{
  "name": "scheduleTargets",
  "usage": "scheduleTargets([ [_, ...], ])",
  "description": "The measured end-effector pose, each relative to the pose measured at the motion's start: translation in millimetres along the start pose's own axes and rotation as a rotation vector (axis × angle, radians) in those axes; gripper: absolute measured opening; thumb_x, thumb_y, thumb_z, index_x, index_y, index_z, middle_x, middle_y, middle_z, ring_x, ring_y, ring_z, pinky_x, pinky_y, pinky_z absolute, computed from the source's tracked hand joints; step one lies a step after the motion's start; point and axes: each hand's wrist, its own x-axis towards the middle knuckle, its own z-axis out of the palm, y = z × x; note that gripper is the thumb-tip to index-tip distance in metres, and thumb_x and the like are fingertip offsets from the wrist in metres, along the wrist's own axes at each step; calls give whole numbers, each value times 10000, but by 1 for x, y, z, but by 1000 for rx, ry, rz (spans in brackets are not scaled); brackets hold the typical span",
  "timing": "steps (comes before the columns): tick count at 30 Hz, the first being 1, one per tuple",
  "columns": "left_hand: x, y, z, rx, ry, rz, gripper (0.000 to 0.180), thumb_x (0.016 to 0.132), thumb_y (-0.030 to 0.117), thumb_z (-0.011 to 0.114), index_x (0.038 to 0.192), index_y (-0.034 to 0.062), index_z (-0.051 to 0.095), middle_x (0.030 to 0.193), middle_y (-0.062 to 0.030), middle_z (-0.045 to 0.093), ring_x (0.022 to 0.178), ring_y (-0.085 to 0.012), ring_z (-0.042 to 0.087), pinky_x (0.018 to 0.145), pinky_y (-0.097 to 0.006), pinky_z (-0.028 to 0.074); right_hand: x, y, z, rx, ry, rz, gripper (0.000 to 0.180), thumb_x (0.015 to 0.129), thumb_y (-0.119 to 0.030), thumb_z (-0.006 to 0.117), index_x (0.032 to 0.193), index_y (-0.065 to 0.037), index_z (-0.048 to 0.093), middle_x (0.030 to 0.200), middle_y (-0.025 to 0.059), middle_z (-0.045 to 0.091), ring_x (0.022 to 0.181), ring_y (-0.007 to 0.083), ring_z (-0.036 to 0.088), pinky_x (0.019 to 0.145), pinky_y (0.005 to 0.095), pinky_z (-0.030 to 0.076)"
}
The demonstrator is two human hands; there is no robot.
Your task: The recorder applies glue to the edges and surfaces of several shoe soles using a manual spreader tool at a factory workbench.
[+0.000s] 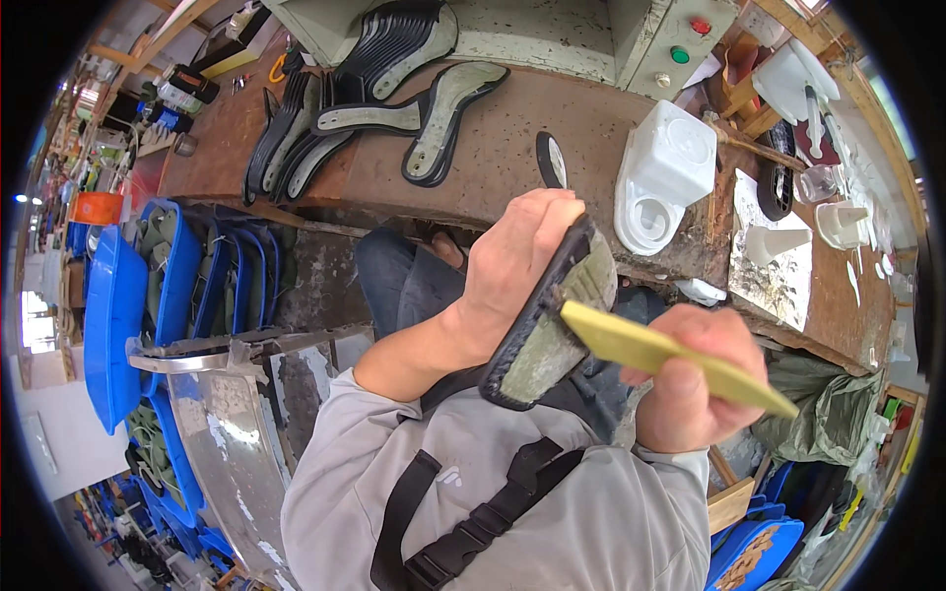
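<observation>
My left hand (510, 264) is closed on the upper end of a shoe sole (537, 362), holding it tilted above my lap. The sole has a raised black rim and a grey-green inner face. In my right hand (690, 389) is a brush with a flat yellow handle (680, 357), pinched between thumb and fingers. Its small dark tip meets the sole's inner face near the rim, though I cannot make out the bristles. Beyond my left hand, a small black-and-white oval piece (552, 160) lies at the workbench's (522, 108) near edge.
More black-rimmed soles (448, 113) lie stacked and spread at the bench's back left. A white plastic container with a round cup (670, 172) stands to the right. Blue trays (116, 330) hold green pieces on my left. Behind the bench rises a metal cabinet with buttons (680, 54).
</observation>
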Motion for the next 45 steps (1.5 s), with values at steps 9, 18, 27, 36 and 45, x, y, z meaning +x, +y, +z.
scheduleTargets([
  [9, 8, 3, -8, 11, -122, -11, 465, 666, 79, 639, 1084, 5, 448, 931, -137, 518, 818, -275, 588, 674, -323, 515, 17, 1, 12, 84, -293, -278, 297, 631, 18, 757, 900, 75, 645, 744, 150, 644, 465, 173, 562, 398, 243, 432],
  [18, 5, 7, -21, -671, -494, -302, 420, 765, 98, 655, 1143, 38, 483, 948, -107, 498, 861, -250, 573, 732, -301, 484, 43, 9, -7, 170, -597, -535, 151, 706, -18, 687, 853, 19, 681, 782, 148, 641, 512, 139, 536, 429, 211, 374],
  [27, 10, 20, -51, -1217, -599, -768, 695, 697, 380, 775, 1256, 93, 478, 1165, -33, 561, 1060, -115, 536, 947, -287, 420, 30, 18, -23, -45, -355, -544, 173, 727, -79, 662, 882, -14, 700, 785, 116, 631, 488, 109, 459, 438, 224, 319],
  [36, 14, 9, -36, -709, -746, -248, 651, 608, 291, 784, 1178, 111, 524, 1134, -36, 551, 1057, -176, 527, 962, -340, 405, 30, 13, -36, 125, -665, -460, 139, 749, -104, 679, 875, -55, 708, 799, 120, 634, 522, 113, 486, 442, 255, 328],
  [45, 4, -22, -17, -1020, -713, -487, 836, 569, 214, 848, 1263, -15, 442, 1230, -138, 514, 1119, -223, 507, 959, -361, 394, 27, 30, -68, 520, -426, -128, 128, 825, -62, 639, 888, 44, 671, 763, 163, 648, 558, 168, 588, 511, 262, 469],
])
